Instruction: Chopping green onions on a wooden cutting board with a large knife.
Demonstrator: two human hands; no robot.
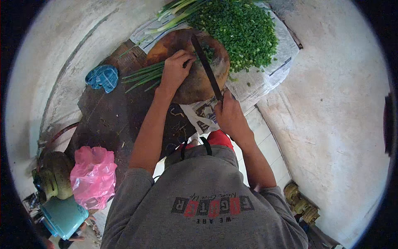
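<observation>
My left hand point(177, 70) grips a bundle of green onions point(146, 76) on a round wooden chopping block point(192, 87), the green ends sticking out to the left. In my right hand point(231, 113) is the handle of a long dark-bladed knife point(206, 67). Its blade slants across the block, a little right of my left fingertips. Some cut green bits point(207, 53) lie by the blade on the block. A large heap of chopped green onions point(238, 32) covers newspaper point(248, 84) beyond and right of the block. Whole green onions with pale stalks point(174, 21) rest at the far left of the heap.
A dark tabletop point(105, 115) carries a crumpled blue cloth point(102, 77) and a pink plastic bag point(93, 177). Left below stand a gas cylinder point(57, 176) and a turquoise plastic container point(65, 214). A pale wall point(329, 93) rises at right.
</observation>
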